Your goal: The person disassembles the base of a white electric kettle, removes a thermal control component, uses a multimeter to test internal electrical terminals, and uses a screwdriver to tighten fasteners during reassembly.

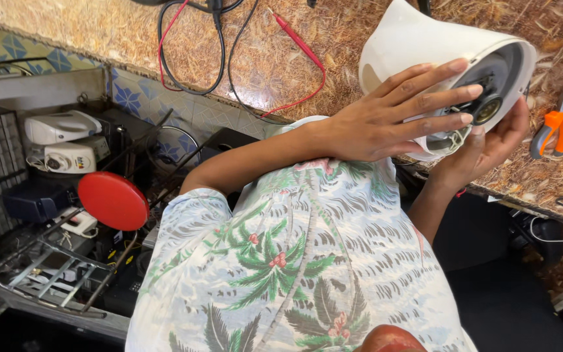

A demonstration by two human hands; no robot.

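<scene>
Reaching across the body, the left hand (392, 120) lies flat with fingers spread over the open underside of a white appliance housing (425, 52) tilted above the worktop (99, 26). The right hand (496, 140) cups it from beneath, fingers curled around the rim. Orange-handled pliers (557, 124) lie just to the right.

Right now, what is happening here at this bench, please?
A person in a leaf-patterned shirt holds a white appliance housing over the patterned worktop. The left hand lies across its open underside, fingers by the wiring inside; the right hand cups it from below. Orange-handled pliers lie on the worktop to the right, and red and black cables at its back.
</scene>
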